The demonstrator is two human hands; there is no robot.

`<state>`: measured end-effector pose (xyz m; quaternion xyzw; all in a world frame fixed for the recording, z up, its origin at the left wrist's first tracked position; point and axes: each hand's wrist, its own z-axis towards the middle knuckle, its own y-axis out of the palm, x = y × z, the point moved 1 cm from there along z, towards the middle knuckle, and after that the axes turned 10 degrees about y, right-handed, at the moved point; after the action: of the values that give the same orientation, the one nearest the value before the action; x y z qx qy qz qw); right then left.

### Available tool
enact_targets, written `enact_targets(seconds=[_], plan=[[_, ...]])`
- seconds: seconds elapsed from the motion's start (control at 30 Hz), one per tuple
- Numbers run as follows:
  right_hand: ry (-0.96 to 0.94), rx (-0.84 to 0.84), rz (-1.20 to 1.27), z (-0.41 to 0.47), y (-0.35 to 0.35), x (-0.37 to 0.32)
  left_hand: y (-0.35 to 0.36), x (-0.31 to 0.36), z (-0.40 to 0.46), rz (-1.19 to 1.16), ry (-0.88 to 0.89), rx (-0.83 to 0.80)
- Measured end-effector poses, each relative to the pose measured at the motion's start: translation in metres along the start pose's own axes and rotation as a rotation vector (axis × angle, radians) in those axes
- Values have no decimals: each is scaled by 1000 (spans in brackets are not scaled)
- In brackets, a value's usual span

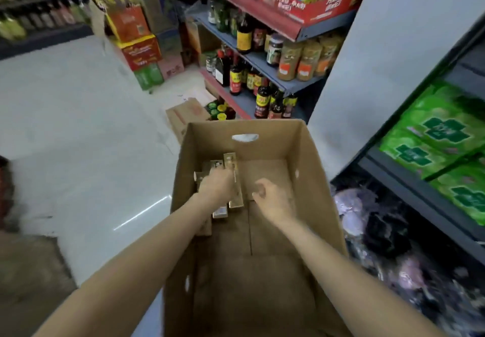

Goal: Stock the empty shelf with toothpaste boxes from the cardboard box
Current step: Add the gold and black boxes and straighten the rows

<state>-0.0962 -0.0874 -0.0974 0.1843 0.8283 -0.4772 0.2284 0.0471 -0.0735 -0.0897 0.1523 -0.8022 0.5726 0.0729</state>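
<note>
Left hand (219, 183) reaching into open brown cardboard box (312, 168), apparently gripping long gold toothpaste boxes (234, 182); right hand (270, 195) hovering, loosely curled, holding nothing.

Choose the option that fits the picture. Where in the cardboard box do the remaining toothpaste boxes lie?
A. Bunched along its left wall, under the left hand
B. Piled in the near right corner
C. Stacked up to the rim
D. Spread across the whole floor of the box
A: the few toothpaste boxes sit against the left wall of the cardboard box, where the left hand reaches them.
</note>
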Motion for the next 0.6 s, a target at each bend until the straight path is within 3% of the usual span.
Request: enact_targets(seconds=[0.2,0.4,0.6], plan=[[191,-16,-13,43,73,-18,19,-55,27,9,-43,-129],[239,-108,-61,59,99,-21,34,-52,58,-457,-344,-80],[245,-130,-92,57,116,-16,50,-57,64,-303,-294,-126]])
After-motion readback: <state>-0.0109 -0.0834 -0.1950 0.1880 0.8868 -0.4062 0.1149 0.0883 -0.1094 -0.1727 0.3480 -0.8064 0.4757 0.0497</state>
